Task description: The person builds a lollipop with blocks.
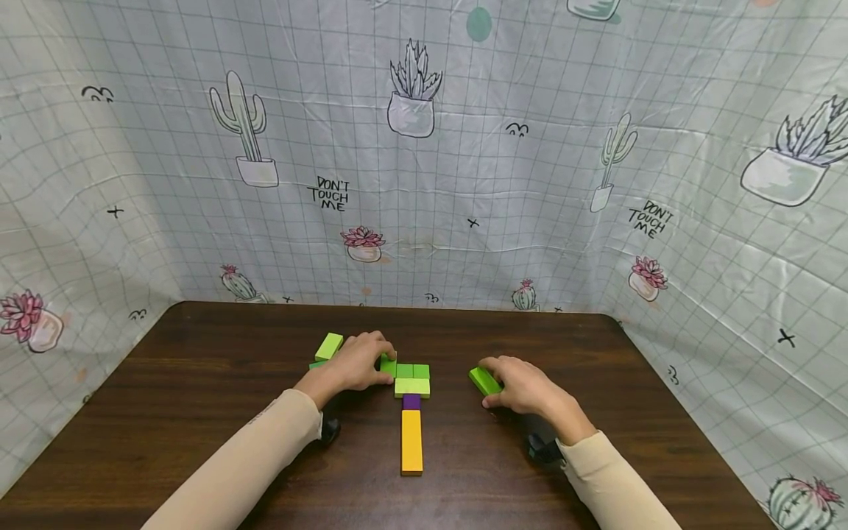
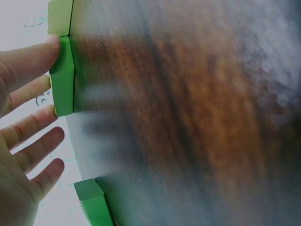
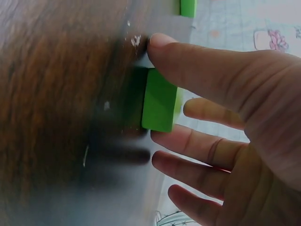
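A: Head view. Hands and blocks?

B: Pinching a leaf-green block with the left hand; gripping a bright-green block with the right hand. Both low over the tabletop. Between the hands: paired green blocks, right beside the left-held piece, then lime block, purple block, yellow block in line. Left of the left hand: loose light-green block.

A: Handling?

B: Likely light, stiff, tough to break. Looks smooth, so maybe slick. Take by opposite ends, fingertips only. Squeeze gently, don't nudge neighbours.

A: Left wrist view?

B: Shows thumb at one end of the held piece, fingers opposite, last two free of it. Also a dark-green block, apart, beyond the little finger; mostly hidden behind the hand from the head.

A: Right wrist view?

B: Shows a broad face, shaded from the head: thumb at one end, middle finger at the other, ring and little fingers off it. Can't tell if lifted or resting. No purple or yellow visible here.
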Tool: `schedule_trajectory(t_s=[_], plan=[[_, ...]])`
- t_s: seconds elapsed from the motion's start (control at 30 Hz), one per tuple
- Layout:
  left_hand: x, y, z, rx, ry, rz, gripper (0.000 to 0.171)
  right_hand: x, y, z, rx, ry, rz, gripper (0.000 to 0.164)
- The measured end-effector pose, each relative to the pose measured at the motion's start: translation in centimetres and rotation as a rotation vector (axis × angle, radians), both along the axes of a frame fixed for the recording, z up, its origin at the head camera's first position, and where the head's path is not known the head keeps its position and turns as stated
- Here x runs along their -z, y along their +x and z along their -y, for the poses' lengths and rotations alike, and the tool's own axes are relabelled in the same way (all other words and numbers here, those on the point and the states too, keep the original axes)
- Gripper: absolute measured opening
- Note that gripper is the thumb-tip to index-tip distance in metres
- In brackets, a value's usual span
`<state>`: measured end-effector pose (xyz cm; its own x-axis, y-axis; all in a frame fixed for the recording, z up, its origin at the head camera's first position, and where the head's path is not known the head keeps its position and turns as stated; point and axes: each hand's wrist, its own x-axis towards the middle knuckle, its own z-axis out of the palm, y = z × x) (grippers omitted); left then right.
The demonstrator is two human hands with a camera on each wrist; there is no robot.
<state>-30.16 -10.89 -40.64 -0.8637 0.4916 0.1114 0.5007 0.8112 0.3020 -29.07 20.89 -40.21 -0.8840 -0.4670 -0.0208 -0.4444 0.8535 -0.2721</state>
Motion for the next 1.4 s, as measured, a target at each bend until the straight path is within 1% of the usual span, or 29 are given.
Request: schedule_trajectory(t_s=[0.1,0.27,0.53,0.63,0.8,0.93,1.13,1.4], plan=[[0.0,0.0,0.0,0.002,0.001,0.002,0.034,0.1,0.0,0.2,-0.007,-0.007,0.014,0.066],[0.0,0.0,0.0,0.004,0.003,-0.001,0.033,0.2,0.1,0.5,-0.038,0.016,-0.001,0.065],[0.3,-0.1,0.1,0.003,-0.003,0.002,0.034,0.2,0.2,0.8,-0.069,0.003,-0.03,0.055],[0.3,-0.1,0.1,0.002,-0.002,0.002,0.033,0.2,0.2,0.8,-0.07,-0.017,-0.023,0.051],[0.3,0.0,0.1,0.012,0.003,-0.007,0.035,0.3,-0.1,0.6,-0.111,-0.045,-0.009,0.044],[0.3,0.0,0.2,0.02,0.001,-0.029,0.035,0.3,-0.2,0.6,-0.125,-0.07,0.01,0.044],[0.3,0.0,0.2,0.005,0.006,0.01,0.035,0.6,-0.6,0.9,-0.134,-0.086,0.028,0.045],[0.0,-0.2,0.1,0.004,-0.008,0.004,0.036,0.2,-1.4,2.0,-0.136,-0.101,0.057,0.045]])
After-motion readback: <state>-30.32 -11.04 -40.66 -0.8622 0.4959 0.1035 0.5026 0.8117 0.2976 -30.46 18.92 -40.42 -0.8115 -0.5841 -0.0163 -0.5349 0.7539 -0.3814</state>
